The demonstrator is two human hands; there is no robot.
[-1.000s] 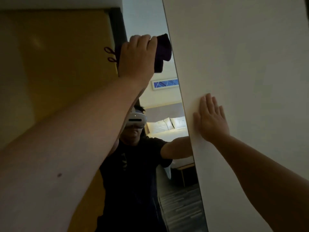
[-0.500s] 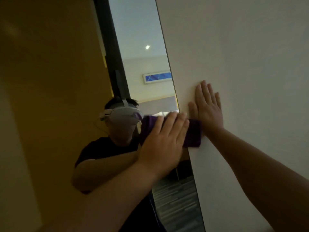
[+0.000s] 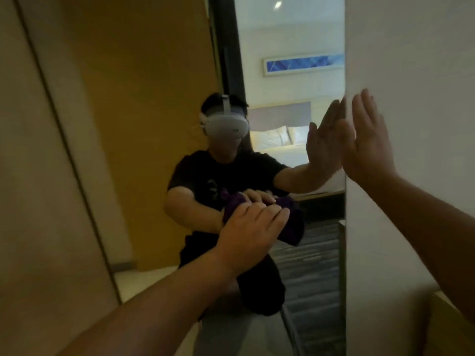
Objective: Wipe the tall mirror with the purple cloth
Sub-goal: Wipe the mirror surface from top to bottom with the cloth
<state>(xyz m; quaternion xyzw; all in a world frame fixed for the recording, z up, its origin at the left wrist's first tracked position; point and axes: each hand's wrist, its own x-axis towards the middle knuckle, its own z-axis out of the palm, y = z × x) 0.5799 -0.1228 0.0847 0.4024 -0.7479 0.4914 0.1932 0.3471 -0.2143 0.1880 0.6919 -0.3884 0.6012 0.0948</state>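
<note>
Left hand (image 3: 253, 227) presses purple cloth (image 3: 290, 222) flat against tall mirror (image 3: 290, 86) mid-height; right hand (image 3: 367, 140), open, braces on wall (image 3: 411, 60). Lower glass likely remains.

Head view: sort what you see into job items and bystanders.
Job in hand:
purple cloth, pressed on the glass under the left hand
tall mirror
right hand, flat on the white wall by the mirror's edge

Not part of it:
wooden door panel on the left
bed and framed blue picture, seen only as reflections
</note>
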